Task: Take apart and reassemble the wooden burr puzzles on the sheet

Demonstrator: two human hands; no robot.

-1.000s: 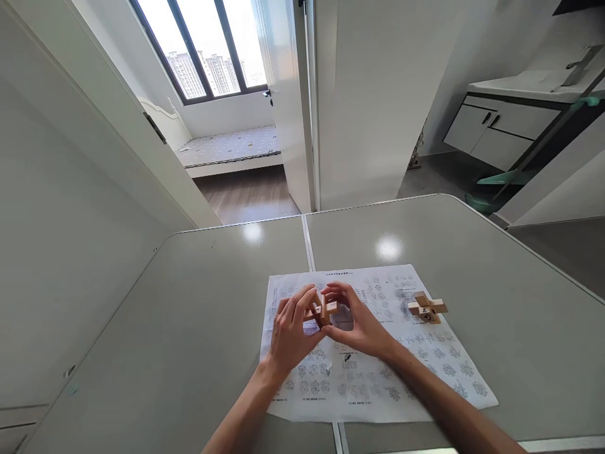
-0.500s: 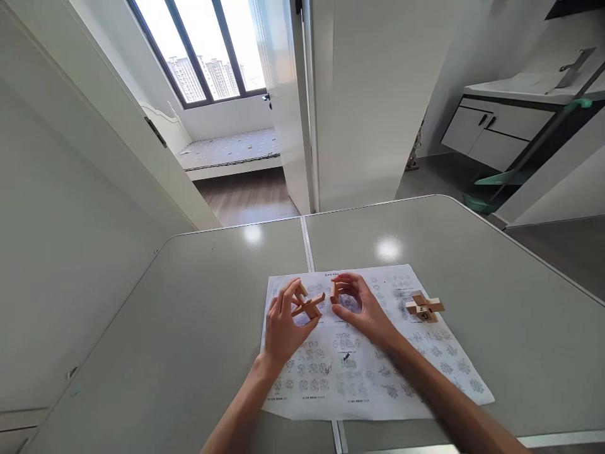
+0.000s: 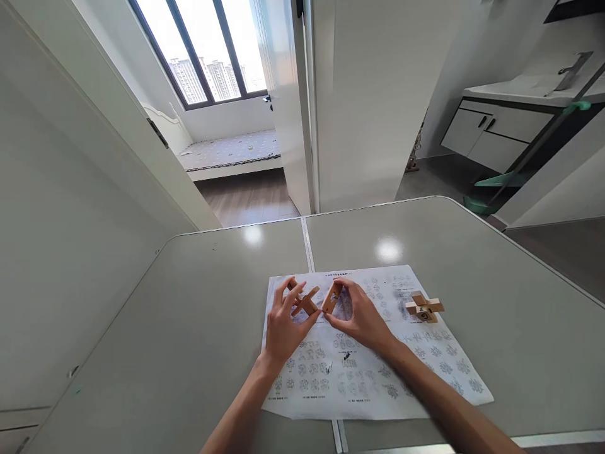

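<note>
Over the upper part of a printed sheet (image 3: pixel 359 391), my left hand (image 3: pixel 282 325) pinches a partly joined wooden burr puzzle (image 3: pixel 308 305), its sticks crossing one another. Close by on the right, my right hand (image 3: pixel 362 318) grips a single wooden puzzle piece (image 3: pixel 331 297) between thumb and fingertips. That piece is tilted and has a dark mark on its face. Its lower end is very near the left thumb; whether they touch I cannot tell. A second, joined wooden burr puzzle (image 3: pixel 425 308) rests at the sheet's right edge, with dark markings on it.
The sheet, printed with rows of small diagrams, lies on a grey-green table (image 3: pixel 189 328) with a seam (image 3: pixel 307 246) down its middle. Beyond the table are an open door (image 3: pixel 288 126), a bed (image 3: pixel 231 148) and, on the right, a sink cabinet (image 3: pixel 496 126).
My right hand has moved slightly left and turned its piece, so a marked face shows and it sits closer to the left puzzle. The left fingers and their puzzle have shifted slightly.
</note>
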